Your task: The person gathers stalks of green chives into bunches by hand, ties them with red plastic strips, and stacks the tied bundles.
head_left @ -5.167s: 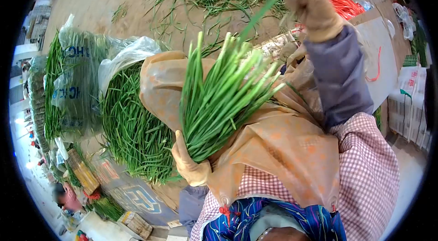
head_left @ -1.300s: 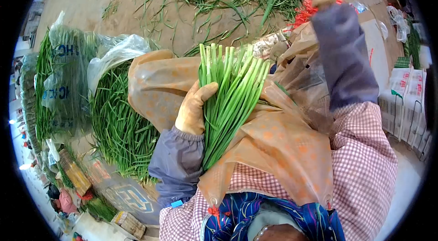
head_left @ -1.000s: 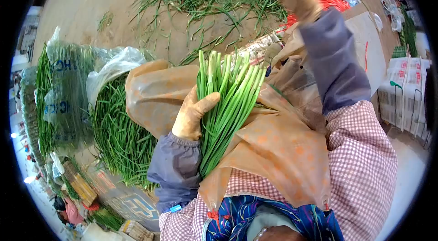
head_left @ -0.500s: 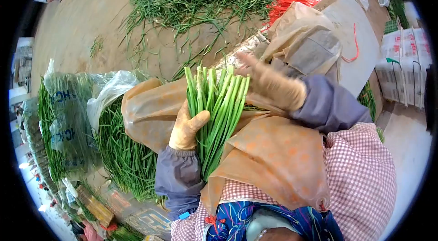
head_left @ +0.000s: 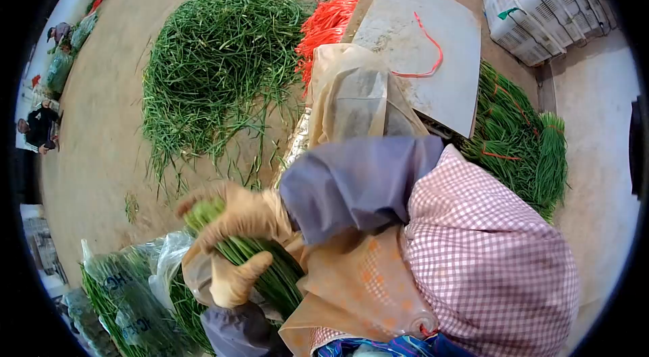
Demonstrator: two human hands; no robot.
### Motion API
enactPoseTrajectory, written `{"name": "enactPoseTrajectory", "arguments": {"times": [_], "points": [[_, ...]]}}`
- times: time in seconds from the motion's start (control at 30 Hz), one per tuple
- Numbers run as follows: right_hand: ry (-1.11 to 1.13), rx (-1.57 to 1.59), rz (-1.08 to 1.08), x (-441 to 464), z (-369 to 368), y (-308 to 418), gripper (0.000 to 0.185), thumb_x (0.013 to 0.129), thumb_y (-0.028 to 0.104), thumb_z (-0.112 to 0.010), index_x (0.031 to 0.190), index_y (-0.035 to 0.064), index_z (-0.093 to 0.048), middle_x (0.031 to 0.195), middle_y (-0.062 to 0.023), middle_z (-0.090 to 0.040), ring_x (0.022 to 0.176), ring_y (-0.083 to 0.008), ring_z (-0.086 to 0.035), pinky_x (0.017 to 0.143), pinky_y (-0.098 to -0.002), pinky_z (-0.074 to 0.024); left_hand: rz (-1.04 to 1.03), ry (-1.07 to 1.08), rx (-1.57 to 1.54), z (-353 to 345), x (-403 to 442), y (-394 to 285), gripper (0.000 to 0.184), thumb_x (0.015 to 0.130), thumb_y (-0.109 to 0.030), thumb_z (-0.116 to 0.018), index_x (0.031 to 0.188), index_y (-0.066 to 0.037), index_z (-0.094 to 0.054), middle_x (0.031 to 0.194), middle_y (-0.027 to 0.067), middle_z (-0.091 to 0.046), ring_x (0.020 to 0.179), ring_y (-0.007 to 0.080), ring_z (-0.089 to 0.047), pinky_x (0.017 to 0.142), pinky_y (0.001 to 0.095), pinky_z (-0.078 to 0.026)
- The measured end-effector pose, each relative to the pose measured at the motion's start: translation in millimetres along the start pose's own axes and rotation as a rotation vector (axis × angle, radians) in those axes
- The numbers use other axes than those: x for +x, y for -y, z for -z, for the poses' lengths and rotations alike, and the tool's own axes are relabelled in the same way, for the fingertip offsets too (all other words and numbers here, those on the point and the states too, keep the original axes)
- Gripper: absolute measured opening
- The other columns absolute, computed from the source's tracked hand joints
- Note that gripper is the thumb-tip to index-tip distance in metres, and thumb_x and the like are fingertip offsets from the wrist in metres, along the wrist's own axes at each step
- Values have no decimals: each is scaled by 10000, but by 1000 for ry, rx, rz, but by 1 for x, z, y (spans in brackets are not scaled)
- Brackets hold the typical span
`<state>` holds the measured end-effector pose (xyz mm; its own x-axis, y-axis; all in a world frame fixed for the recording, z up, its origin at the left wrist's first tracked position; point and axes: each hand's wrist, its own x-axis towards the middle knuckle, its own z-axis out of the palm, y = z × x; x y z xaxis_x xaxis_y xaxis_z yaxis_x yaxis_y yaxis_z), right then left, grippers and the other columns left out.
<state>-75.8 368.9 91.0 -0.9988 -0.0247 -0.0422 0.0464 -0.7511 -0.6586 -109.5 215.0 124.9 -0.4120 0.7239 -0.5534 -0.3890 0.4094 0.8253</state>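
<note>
A bunch of Chinese chives [head_left: 259, 257] lies slanted across my lap, pale cut ends toward the upper left. My left hand [head_left: 233, 281], in a tan glove, grips its lower side with the thumb raised along the stalks. The gloved right hand [head_left: 247, 213] is wrapped over the bunch close to the cut ends, slightly blurred. Part of the stalks is hidden behind both gloves and the lower ends run down beside my tan plastic apron [head_left: 368, 282].
Loose green leaves [head_left: 216, 66] are heaped on the floor ahead. Red plastic ties [head_left: 331, 22] lie beside a white board [head_left: 412, 32], which carries one tie. Tied chive bunches [head_left: 507, 134] sit at the right, below white crates [head_left: 534, 5]. Bagged chives [head_left: 128, 296] stand at lower left.
My right hand has come across to the left and closed over the cut ends. The bunch has tilted left and moved lower, and the view has turned to the right.
</note>
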Motion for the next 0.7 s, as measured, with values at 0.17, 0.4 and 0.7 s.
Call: {"name": "enactPoseTrajectory", "arguments": {"times": [0.17,0.4,0.7], "points": [[-74,-226,344,-18,15,145,525,724,97,-755,1200,2,-556,1036,-114,-639,758,-217,-647,645,-366,-540,-235,188,330,-34,20,-33,532,735,-112,-772,1175,17,-502,927,91,-650,739,161,-621,647,308,-520],[-695,-1339,584,-139,65,284,477,771,118,-675,1227,41,-558,1067,-156,-632,862,-283,-629,728,-404,-514,-29,191,576,-33,55,14,592,813,-60,-665,1361,-19,-445,918,87,-629,741,113,-598,638,258,-482],[-1096,-2614,126,-256,187,328,433,832,145,-572,1261,92,-560,1108,-210,-624,997,-368,-605,834,-453,-481,-91,124,453,-14,14,19,608,825,-65,-659,1388,-23,-435,1081,101,-617,939,137,-601,849,276,-488]]}}
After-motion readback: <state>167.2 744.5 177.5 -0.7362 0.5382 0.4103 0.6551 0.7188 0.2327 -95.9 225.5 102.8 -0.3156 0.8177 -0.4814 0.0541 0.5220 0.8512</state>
